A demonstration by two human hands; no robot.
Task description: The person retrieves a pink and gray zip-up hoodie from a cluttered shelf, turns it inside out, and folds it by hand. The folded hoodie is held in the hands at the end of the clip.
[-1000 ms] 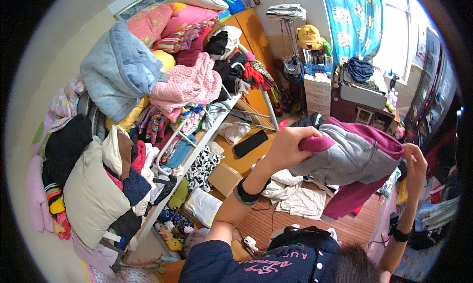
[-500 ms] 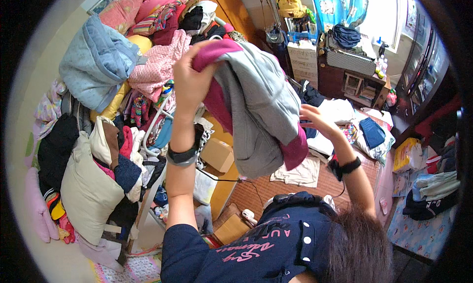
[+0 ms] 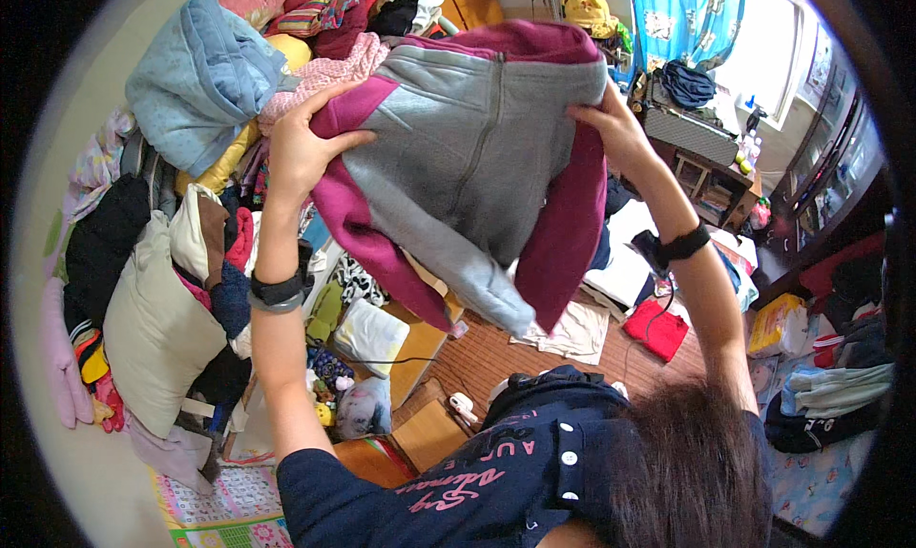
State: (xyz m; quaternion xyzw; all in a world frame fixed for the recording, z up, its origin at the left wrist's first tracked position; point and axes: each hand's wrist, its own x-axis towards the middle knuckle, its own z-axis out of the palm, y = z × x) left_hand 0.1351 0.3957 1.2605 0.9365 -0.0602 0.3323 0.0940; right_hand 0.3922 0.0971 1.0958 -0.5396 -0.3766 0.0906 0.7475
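Note:
A grey zip-up jacket (image 3: 458, 138) with magenta panels hangs spread out in the air before me, its zip running down the middle. My left hand (image 3: 305, 147) pinches its magenta edge at the left, thumb in front and fingers behind. On the opposite side my right hand (image 3: 618, 128) grips the upper corner, thumb over the grey cloth, its other fingers partly hidden. The lower parts of the jacket dangle freely, the grey piece between two magenta ones. Dark bands circle both my wrists.
Clothes and bedding pile up at left, with a blue quilt (image 3: 196, 81) and a pale pillow (image 3: 157, 324). A beige garment (image 3: 572, 331) and red cloth (image 3: 656, 329) lie on the brown floor mat. Folded clothes (image 3: 825, 395) sit at right. A dark cable crosses below the jacket.
The jacket has gone from hanging bunched in my left hand to spread wide. My right hand, open beside it before, now grips it. My left hand has moved left.

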